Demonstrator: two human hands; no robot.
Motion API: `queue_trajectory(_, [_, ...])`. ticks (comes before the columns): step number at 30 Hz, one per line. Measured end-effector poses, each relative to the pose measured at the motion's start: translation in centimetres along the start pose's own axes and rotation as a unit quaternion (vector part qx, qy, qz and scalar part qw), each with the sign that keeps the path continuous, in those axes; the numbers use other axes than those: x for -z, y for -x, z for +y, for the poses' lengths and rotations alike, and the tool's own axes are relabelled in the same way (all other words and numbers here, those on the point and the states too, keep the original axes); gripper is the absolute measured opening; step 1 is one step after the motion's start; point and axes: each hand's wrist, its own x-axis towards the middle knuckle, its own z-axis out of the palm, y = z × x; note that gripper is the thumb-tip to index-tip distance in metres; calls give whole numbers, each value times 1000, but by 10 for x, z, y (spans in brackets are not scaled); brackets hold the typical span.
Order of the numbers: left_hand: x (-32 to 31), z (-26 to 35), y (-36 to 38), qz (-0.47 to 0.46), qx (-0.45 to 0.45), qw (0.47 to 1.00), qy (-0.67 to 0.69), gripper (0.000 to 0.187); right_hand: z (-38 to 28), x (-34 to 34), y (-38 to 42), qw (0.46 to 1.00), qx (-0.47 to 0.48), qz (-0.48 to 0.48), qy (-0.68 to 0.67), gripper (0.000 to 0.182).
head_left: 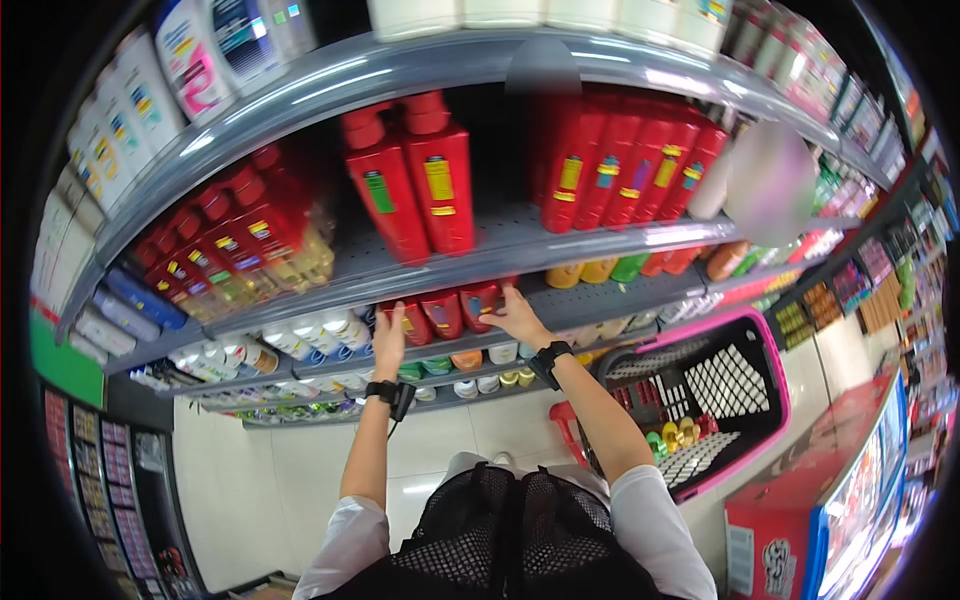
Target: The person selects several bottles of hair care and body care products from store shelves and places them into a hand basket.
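Observation:
Three red bottles point(441, 313) stand side by side on the lower shelf, just under the edge of the shelf above. At the left end of this row, my left hand point(389, 338) presses against the outer bottle, its fingertips partly hidden by the bottle. My right hand point(517, 318) closes on the right end, thumb in front and fingers at the outer side of the last bottle. The row sits between both hands. Directly above, two tall red pump bottles point(438, 185) stand on the upper shelf.
More red bottles point(622, 165) fill the upper shelf to the right, with red and clear pump bottles point(235, 245) to the left. White bottles point(315, 333) line the shelf left of my hands. A pink-rimmed shopping cart point(777, 400) holding goods stands at my right, beside a red display case point(800, 490).

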Motion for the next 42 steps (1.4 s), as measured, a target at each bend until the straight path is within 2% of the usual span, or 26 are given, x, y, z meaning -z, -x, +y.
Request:
queue_trajectory(1, [-3,-13,-7,-9,-9,1000,6,75,4,10,7,999,-10,-34,-17,81])
queue_trajectory(2, [0,-18,-6,-26,-17,999,4,75,5,21,19,997,53,-40,-28,73])
queue_trajectory(3, [-1,-23,-2,-23,-52,997,45,67,-8,48,33,993,18,-117,6,65])
queue_trajectory(5, [-6,-36,14,-18,-115,984,132,54,-9,87,67,986,2,-165,36,58])
queue_trajectory(6, [-13,-48,26,-8,-118,982,150,49,3,101,88,987,58,-149,11,53])
queue_trajectory(7, [-18,-61,38,1,-120,978,169,44,-21,134,114,985,20,-170,2,51])
queue_trajectory(10, [-31,-125,56,-142,-60,980,122,29,-14,186,187,992,-37,-116,-12,50])
queue_trajectory(12, [-59,-159,73,-224,-47,969,91,27,-3,212,236,994,-103,-30,-6,46])
queue_trajectory(14, [-92,-143,96,-274,-59,957,76,28,0,237,274,986,-151,6,70,47])
queue_trajectory(16, [-115,-100,126,-414,33,909,18,33,5,262,309,969,-197,37,145,45])
queue_trajectory(17, [-125,-80,132,-421,31,906,18,33,10,273,324,959,-216,45,179,44])
queue_trajectory(19, [-144,-51,147,-505,25,861,-56,36,18,301,337,950,-233,43,203,42])
queue_trajectory(21, [-164,-25,162,-509,6,858,-67,36,50,327,346,944,-242,50,220,41])
queue_trajectory(23, [-179,18,188,-445,-79,889,-80,36,49,357,345,922,-218,62,313,41])
queue_trajectory(26, [-193,52,238,-429,-63,900,-45,35,115,382,344,884,-220,37,411,43])
queue_trajectory(27, [-195,61,255,-430,-63,900,-38,35,130,388,338,869,-256,-13,423,45])
queue_trajectory(29, [-201,78,292,-422,-36,905,-45,41,181,393,342,871,-216,-67,435,40])
queue_trajectory(30, [-202,80,310,-426,-26,900,-86,45,214,387,346,856,-237,-91,451,35])
queue_trajectory(31, [-203,84,329,-430,-14,894,-127,49,245,380,352,838,-257,-113,468,31])
queue_trajectory(33, [-204,100,367,-413,26,903,-118,57,284,369,363,736,-286,-217,574,34])
queue_trajectory(35, [-207,91,402,-363,24,927,-88,61,313,364,372,695,-348,-302,552,42])
queue_trajectory(36, [-207,93,414,-372,84,921,-80,67,335,362,383,692,-357,-327,535,47])
queue_trajectory(37, [-207,87,426,-353,97,927,-78,67,350,357,390,688,-366,-353,519,53])
queue_trajectory(39, [-208,74,451,-335,44,934,-121,70,328,362,397,702,-377,-418,436,64])
queue_trajectory(41, [-204,91,470,-306,63,941,-127,68,362,349,418,724,-375,-417,401,69])
queue_trajectory(42, [-204,95,474,-310,84,939,-123,67,356,342,425,737,-343,-393,430,67])
